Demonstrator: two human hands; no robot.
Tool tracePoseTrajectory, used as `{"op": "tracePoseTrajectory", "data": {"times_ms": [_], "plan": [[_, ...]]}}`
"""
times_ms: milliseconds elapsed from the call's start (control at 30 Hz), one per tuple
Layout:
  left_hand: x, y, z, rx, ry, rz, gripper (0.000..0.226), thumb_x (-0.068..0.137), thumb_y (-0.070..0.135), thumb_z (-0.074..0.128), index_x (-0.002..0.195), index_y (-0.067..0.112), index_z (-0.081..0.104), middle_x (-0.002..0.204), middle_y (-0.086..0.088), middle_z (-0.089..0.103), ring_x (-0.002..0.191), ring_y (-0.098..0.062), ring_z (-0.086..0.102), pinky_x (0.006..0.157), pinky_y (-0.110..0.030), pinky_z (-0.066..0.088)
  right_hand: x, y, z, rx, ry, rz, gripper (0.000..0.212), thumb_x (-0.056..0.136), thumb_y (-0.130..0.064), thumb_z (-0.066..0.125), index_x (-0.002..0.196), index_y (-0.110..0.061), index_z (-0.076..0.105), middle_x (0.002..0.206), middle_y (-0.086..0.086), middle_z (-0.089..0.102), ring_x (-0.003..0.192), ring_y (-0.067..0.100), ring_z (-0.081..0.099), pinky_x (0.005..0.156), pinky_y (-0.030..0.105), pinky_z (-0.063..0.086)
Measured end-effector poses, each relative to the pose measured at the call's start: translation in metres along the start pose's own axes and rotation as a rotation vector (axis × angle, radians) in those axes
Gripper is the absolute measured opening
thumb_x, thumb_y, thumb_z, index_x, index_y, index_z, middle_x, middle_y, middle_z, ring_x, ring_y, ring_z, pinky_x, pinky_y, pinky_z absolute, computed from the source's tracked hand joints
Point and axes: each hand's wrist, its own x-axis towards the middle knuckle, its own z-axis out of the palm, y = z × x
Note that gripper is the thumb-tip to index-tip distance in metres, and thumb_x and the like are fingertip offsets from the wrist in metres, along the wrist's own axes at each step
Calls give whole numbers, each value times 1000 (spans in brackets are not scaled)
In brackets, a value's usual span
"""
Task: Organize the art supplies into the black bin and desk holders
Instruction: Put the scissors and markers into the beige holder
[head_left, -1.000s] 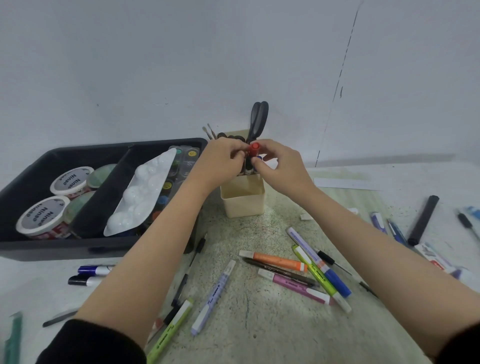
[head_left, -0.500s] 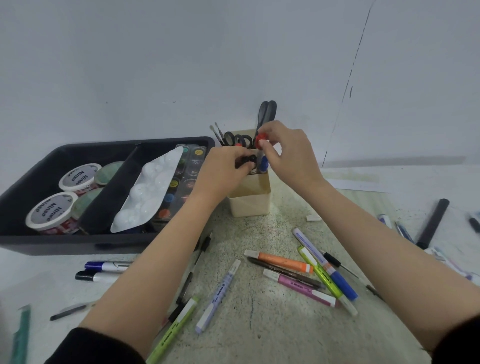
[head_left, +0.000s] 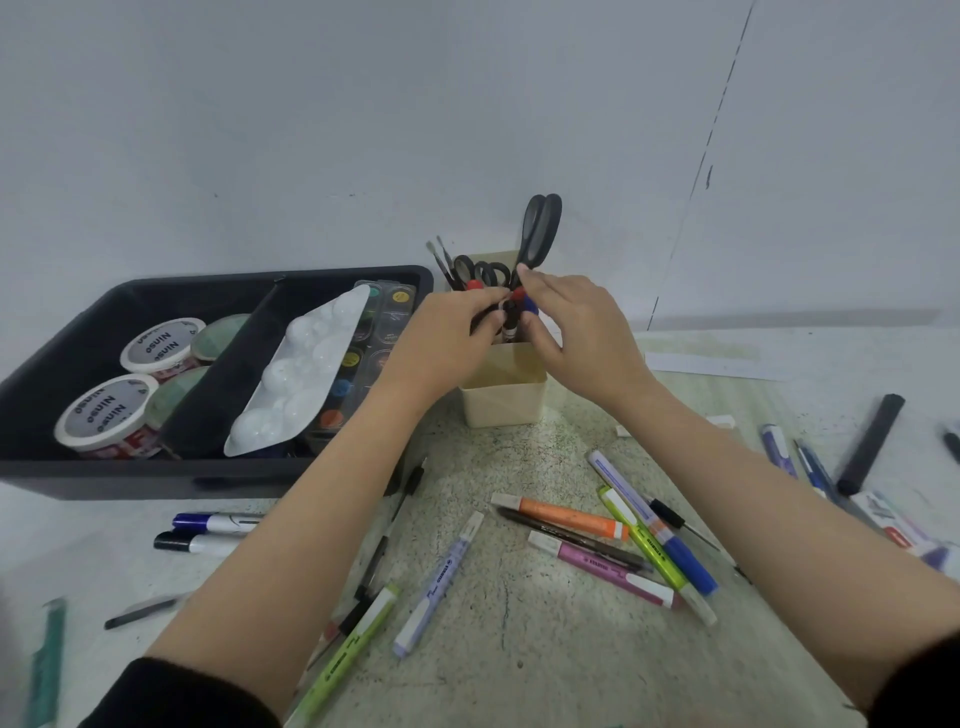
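Several highlighters (head_left: 561, 517) lie on the speckled desk (head_left: 519, 649), nearest its front edge. Beyond, left hand (head_left: 441, 343) and right hand (head_left: 582, 332) pinch a red-capped marker (head_left: 511, 316) standing in the cream holder (head_left: 504, 405); black bin (head_left: 130, 478) hugs the left edge, grey wall (head_left: 311, 130) behind.

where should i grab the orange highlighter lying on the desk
Pinch the orange highlighter from above, toward its white-capped left end. It lies flat, and its right end butts against the yellow-green highlighter, while a black pen lies close along its near side.

Cream desk holder (head_left: 503, 408) stands upright just beside the black bin (head_left: 104, 480), holding scissors (head_left: 541, 228), brushes (head_left: 441, 260), markers (head_left: 510, 322).
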Motion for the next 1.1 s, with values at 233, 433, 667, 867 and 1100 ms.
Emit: {"op": "tracePoseTrajectory", "data": {"times_ms": [233,433,667,867,1100], "plan": [[-8,-6,5,-78,-104,2,55,98,13,43,149,17,22,157,-3,16,144,-11,12,112,-18,11,-9,-3,-2,-99,-147,23,59,93,-35,33,145,-7,34,147,12,40,130,27,41,102,39,36],[-38,-7,-10,-82,2,11,51,97,12,44,146,19,29,151,2,31,139,-7,23,110,-15,19,-21,-12,-4,-85,-179,74,65,94,-39,31,149,-6,22,153,16,28,138,29,30,111,38,24],[-117,-13,-15,-6,257,136,28,90,1,49,113,6,64,107,-1,65,101,-10,59,91,-23,47,-61,-35,-17,67,-54,109,50,91,-16,50,139,-12,42,141,5,46,130,17,37,110,27,23],[-187,-20,-3,104,328,106,24,88,8,49,100,5,70,103,-2,65,109,-14,56,99,-27,43,-114,-48,-25,67,-125,119,30,86,-22,44,108,-17,64,106,-5,65,104,12,52,90,20,27],[-249,-34,3,87,171,-77,28,87,28,49,103,18,70,105,15,62,102,-4,56,91,-28,43,-174,-65,-31,30,-207,158,26,81,-27,44,91,-25,68,94,-16,65,91,6,54,85,25,31]]}}
